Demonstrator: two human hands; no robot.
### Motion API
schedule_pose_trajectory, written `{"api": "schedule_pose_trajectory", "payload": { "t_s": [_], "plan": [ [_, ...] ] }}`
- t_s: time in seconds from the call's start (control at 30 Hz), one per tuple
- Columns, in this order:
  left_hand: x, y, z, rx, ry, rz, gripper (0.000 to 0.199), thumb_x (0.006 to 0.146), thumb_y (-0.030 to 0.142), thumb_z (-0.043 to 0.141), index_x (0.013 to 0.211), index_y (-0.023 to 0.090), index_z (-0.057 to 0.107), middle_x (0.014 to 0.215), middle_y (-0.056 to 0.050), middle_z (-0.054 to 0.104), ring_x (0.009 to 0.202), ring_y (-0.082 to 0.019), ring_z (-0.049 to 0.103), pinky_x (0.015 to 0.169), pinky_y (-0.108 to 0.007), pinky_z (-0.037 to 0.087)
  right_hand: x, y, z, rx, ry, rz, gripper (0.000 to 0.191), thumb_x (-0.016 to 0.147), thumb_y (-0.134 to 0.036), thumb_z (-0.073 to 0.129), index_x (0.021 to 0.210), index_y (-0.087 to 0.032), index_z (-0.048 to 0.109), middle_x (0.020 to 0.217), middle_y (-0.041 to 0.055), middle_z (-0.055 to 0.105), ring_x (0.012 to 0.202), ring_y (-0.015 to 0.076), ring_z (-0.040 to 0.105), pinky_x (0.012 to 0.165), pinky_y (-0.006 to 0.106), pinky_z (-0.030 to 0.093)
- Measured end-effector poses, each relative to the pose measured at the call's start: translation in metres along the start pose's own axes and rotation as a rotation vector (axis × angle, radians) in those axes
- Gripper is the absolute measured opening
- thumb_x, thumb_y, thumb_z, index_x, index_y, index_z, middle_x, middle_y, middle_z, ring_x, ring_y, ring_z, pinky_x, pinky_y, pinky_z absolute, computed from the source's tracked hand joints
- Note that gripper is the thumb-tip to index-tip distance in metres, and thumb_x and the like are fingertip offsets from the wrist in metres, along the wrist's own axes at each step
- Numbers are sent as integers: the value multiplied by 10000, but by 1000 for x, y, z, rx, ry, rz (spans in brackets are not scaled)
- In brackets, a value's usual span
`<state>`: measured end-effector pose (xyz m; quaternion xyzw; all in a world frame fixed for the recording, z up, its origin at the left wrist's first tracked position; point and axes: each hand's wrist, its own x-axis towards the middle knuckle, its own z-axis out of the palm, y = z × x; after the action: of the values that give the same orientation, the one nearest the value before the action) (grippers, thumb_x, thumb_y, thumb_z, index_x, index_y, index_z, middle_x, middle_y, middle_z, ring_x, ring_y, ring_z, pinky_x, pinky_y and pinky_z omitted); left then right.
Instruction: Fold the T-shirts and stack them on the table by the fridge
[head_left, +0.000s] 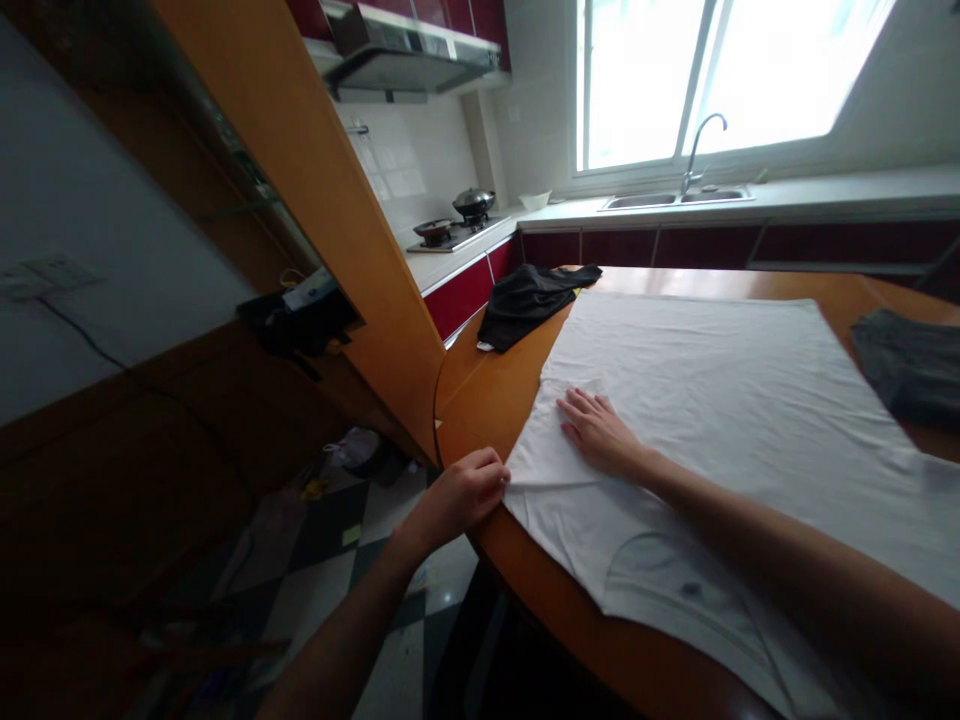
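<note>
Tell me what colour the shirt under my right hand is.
White, plain across the body; the head view shows it best.

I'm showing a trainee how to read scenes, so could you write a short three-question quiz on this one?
1. True or false: the left hand pinches the edge of the white shirt.
2. How is the right hand placed on the shirt?
A) clenched in a fist
B) flat, palm down
C) palm up
3. Fill in the colour: near the shirt's far left corner, a crumpled ____ cloth lies on the table.

Key: 1 true; 2 B; 3 black
</note>
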<state>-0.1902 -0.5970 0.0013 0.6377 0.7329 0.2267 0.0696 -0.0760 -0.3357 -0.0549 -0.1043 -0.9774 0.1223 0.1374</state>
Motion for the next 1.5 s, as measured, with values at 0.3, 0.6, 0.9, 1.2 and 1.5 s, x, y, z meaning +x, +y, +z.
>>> {"api": "schedule_pose_trajectory", "payload": {
  "t_s": [0.3,0.6,0.9,1.2,1.5],
  "plan": [
    [-14,-8,8,-72,76,-82,153,976,220,562,879,191,677,922,-38,610,822,-148,593,761,-257,473,-1,0,-6,-44,77,-10,480,1033,-337,371,1437,-134,533,1585,163,395,1494,287,303,1209,479,251],
    [-21,-24,-4,25,68,27,243,1003,315,545,1018,210,764,946,-79,678,891,-190,635,804,-311,525,1,7,-6,-45,34,63,468,1027,-324,374,1431,-146,529,1571,160,418,1484,286,318,1201,478,248],
    [55,-20,13,-73,253,57,360,1034,292,421,1302,209,646,1338,-96,652,1268,-218,589,1093,-375,462,0,8,-4,-55,-4,67,474,1015,-306,373,1448,-156,497,1578,161,404,1485,276,312,1199,482,238],
    [90,-39,32,272,-300,57,666,1031,535,363,1599,209,240,1669,-119,181,1548,-252,150,1227,-532,171,1,6,-4,-37,9,75,462,1007,-300,388,1429,-154,511,1573,161,410,1481,265,321,1203,467,231],
    [143,-53,43,320,-239,-66,685,1045,548,246,1603,151,209,1677,-146,120,1553,-268,117,1229,-543,130,0,3,-7,-18,-6,92,484,1004,-298,389,1454,-150,490,1585,163,392,1486,264,312,1208,475,213]
  ]
}}
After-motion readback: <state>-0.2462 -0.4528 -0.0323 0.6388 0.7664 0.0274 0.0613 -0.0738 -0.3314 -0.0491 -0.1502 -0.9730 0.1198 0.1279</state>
